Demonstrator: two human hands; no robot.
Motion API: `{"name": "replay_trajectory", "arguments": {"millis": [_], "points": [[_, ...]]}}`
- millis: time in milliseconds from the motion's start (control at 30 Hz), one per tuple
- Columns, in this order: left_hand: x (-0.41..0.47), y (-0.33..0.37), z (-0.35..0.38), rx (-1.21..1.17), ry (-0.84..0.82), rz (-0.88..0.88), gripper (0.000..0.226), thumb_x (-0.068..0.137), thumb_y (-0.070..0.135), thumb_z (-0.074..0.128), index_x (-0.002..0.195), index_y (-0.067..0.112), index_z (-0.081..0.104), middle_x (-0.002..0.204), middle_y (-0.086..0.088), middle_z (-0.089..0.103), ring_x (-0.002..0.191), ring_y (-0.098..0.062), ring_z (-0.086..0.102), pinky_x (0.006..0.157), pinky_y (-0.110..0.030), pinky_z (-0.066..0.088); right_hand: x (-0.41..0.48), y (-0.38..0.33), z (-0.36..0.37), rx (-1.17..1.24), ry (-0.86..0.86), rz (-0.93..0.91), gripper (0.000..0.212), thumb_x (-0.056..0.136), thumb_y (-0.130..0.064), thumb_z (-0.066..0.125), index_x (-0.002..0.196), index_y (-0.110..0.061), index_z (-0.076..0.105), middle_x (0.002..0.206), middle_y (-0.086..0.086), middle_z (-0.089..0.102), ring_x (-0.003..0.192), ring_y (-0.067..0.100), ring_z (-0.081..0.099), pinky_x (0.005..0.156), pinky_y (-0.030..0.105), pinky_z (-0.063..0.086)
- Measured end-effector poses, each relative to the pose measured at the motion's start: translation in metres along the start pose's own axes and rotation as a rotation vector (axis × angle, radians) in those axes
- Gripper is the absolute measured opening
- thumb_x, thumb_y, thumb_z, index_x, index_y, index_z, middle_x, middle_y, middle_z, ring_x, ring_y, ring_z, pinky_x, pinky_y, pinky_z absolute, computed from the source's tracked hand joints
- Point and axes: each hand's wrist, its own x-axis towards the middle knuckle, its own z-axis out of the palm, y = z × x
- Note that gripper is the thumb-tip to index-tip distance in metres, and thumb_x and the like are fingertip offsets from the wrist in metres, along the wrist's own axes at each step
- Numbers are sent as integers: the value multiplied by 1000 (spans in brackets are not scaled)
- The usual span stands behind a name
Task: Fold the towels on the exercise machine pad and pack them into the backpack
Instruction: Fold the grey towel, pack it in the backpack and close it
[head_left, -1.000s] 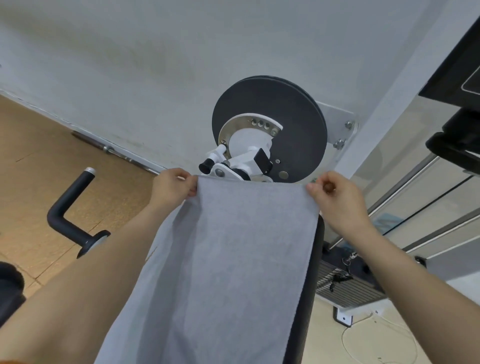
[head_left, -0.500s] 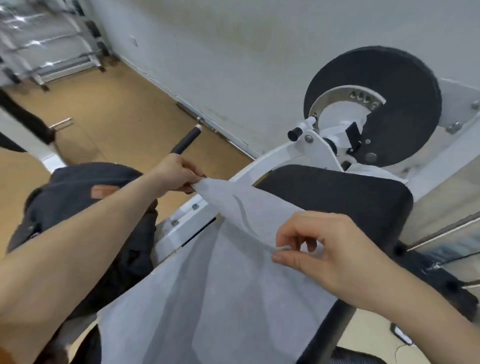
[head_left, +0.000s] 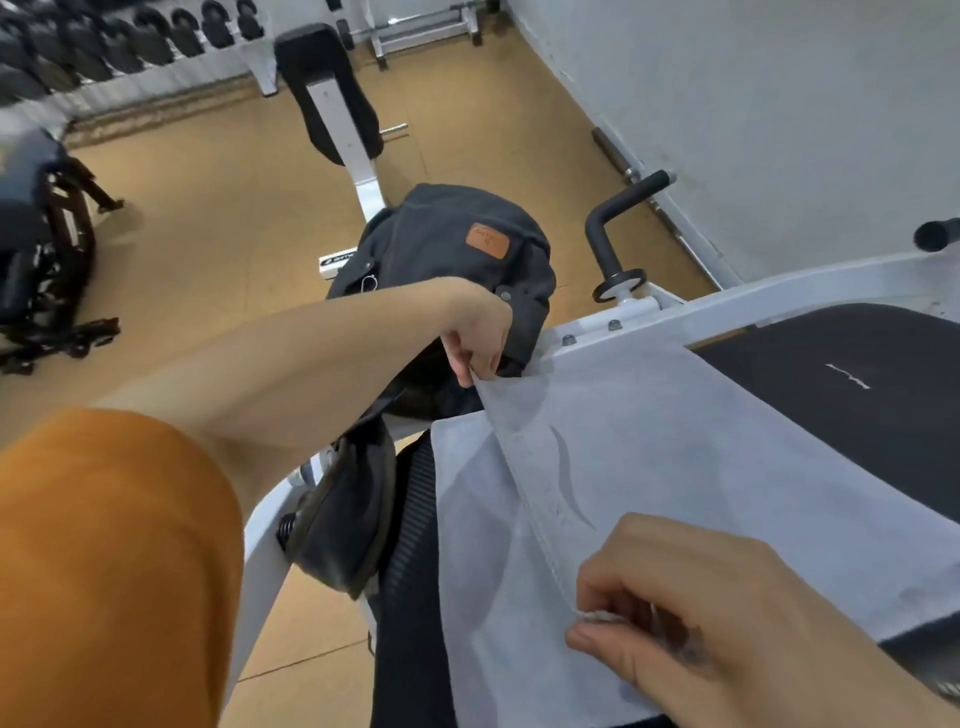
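Towel (head_left: 649, 467): pale grey, thin cloth, lay spread across the black pad (head_left: 857, 405) of the exercise machine, with one layer doubled over another along a diagonal edge.
Left hand (head_left: 480, 332): fingers pinched shut on the far corner of the towel, just beside the backpack.
Right hand (head_left: 691, 618): thumb and fingers pinched shut on the near end of the same edge; a small bunch of cloth showed at the fingertips.
Hands, relation: well apart, the towel edge drawn between them in a fairly straight line.
Backpack (head_left: 457, 270): dark, soft-sided, with a tan patch, sat at the left end of the pad against the white frame (head_left: 727, 306). Whether its mouth stood open could not be told.
Handling, weight: judged light; the lifted layer hung with little sag between the two pinches.
Handling, stiffness: judged soft and limp; it would not hold a fold unless laid flat and pressed.
Handling, slip: judged low on the pad; a faint ripple ran through the upper layer, so it creases readily.
Where to hold: corners or hem ends, one per hand, as observed; a mid-edge hold would likely let the corners droop.
Risk: the near part overhung the pad and might slide off if released.
Step judged in hand: first fold of this towel; packing not yet begun.
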Motion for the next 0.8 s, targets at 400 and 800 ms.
{"name": "replay_trajectory", "arguments": {"millis": [400,800], "points": [[13,-29,38,250,-52,-15,21,90,12,63,109,4,65,92,-11,74,56,-13,69,55,-20,56,10,-18,59,-169,-161,-110,18,73,-51,49,64,-35,54,63,-18,48,50,-3,45,43,7,32],[18,-39,49,372,-61,26,17,82,17,70,97,8,71,62,2,72,65,-11,67,59,-24,47,5,-17,87,-283,-118,-150,24,70,-50,45,57,-32,53,57,-14,45,46,0,44,35,15,32]]}}
